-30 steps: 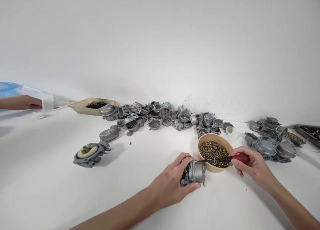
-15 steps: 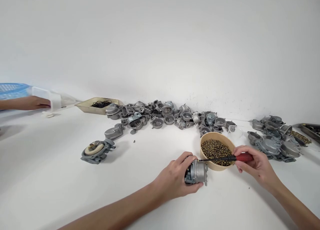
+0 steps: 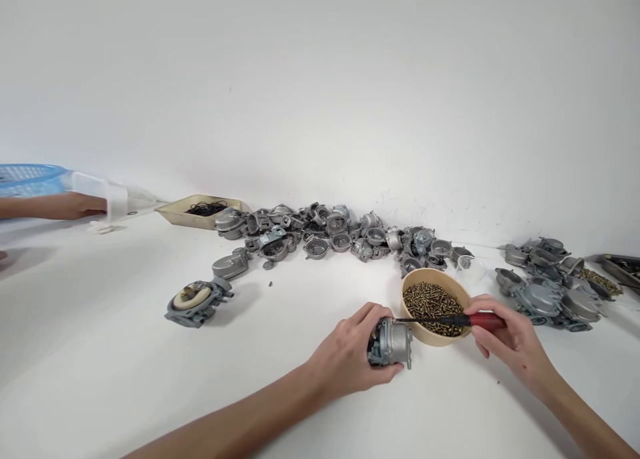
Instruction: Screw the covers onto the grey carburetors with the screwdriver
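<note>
Two-handed driving of a fastener at a metal casting. The left grip (image 3: 350,352) is wrapped around the casting (image 3: 397,342), fingers over its upper side and thumb beneath, its rounded bowl facing the right grip (image 3: 510,332). The right grip is closed about the red handle of a screwdriver (image 3: 463,320), whose shaft runs level toward the left grip and meets the casting's upper flange beside the left fingertips. Whether the tip is fully seated is too small to tell.

For good practice, the shaft should stay in line with the fastener, with light forward pressure while turning; the left grip should brace the casting against twist and keep its fingertips off the tip's path.

Edges and room: the tub of screws (image 3: 440,340) stands between the grips, just behind the shaft, so its rim limits any dip or backward swing. A heap of castings (image 3: 340,240) lies beyond the left grip, and a second pile (image 3: 547,292) beyond the right. The roomiest stretch of desk (image 3: 285,329) extends leftward from the left grip, up to a lone part with a pale ring (image 3: 197,304).
</note>
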`<state>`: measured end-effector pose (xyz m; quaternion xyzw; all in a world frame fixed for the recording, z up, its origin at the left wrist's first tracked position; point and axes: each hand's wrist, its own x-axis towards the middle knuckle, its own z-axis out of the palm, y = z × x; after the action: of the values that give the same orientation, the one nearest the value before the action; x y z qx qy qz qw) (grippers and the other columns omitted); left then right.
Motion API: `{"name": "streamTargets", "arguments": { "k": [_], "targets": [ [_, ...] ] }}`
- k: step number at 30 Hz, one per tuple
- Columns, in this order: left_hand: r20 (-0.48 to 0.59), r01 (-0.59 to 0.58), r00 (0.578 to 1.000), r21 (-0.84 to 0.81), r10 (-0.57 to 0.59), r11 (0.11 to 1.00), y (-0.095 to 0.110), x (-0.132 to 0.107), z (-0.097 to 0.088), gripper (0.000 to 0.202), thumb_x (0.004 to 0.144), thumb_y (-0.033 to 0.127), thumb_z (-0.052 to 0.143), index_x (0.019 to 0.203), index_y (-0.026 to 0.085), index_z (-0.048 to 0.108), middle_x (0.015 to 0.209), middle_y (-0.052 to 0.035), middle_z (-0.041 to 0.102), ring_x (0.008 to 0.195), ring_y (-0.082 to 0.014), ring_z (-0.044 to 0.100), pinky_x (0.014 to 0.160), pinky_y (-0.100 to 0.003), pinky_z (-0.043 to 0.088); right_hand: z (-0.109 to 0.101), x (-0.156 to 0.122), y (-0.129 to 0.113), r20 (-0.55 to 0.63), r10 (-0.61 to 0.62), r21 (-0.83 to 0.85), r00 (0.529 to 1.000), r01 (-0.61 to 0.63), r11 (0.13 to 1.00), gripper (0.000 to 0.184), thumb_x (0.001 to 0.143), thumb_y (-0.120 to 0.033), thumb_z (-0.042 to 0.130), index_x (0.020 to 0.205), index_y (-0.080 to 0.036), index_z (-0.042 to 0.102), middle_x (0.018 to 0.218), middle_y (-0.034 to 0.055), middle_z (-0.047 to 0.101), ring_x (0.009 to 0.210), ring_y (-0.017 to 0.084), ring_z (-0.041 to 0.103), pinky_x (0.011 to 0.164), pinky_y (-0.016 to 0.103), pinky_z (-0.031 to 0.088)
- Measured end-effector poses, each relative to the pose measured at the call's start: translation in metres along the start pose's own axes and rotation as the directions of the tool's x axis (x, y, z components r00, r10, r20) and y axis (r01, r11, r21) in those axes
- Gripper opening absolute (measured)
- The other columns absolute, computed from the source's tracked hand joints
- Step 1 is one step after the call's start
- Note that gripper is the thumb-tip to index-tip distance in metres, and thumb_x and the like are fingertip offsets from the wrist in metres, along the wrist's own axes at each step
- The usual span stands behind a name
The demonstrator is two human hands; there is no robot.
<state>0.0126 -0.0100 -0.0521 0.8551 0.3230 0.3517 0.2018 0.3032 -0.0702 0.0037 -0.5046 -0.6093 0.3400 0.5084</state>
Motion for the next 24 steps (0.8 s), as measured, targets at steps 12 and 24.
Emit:
{"name": "streamTargets", "arguments": {
  "k": [12, 24],
  "targets": [
    [-0.044, -0.163, 0.983, 0.252, 0.180, 0.954, 0.017, 0.003, -0.025, 0.053, 0.083, 0.035, 0.075, 0.126, 0.026, 0.044, 0.121, -0.0080, 0.065, 0.073, -0.0197, 0.071, 0.054, -0.030, 0.059, 0.002, -0.003, -0.002, -0.054, 0.049, 0.001, 0.997, -0.049, 0.999, 0.039, 0.102, -0.058, 0.063, 0.094, -0.020, 0.071, 0.063, -0.0003, 0.059, 0.045, 0.013, 0.051, 0.052, 0.029, 0.051],
    [-0.176, -0.173, 0.951, 0.375, 0.253, 0.911, 0.020, 0.003, -0.029, 0.044, 0.082, 0.026, 0.062, 0.124, 0.026, 0.050, 0.119, -0.0084, 0.064, 0.068, -0.0183, 0.066, 0.056, -0.031, 0.057, 0.007, -0.008, -0.005, -0.125, -0.053, 0.022, 0.991, 0.057, 0.998, 0.029, 0.100, -0.050, 0.071, 0.093, -0.022, 0.071, 0.071, 0.0023, 0.060, 0.054, 0.017, 0.059, 0.057, 0.032, 0.056]
  ]
}}
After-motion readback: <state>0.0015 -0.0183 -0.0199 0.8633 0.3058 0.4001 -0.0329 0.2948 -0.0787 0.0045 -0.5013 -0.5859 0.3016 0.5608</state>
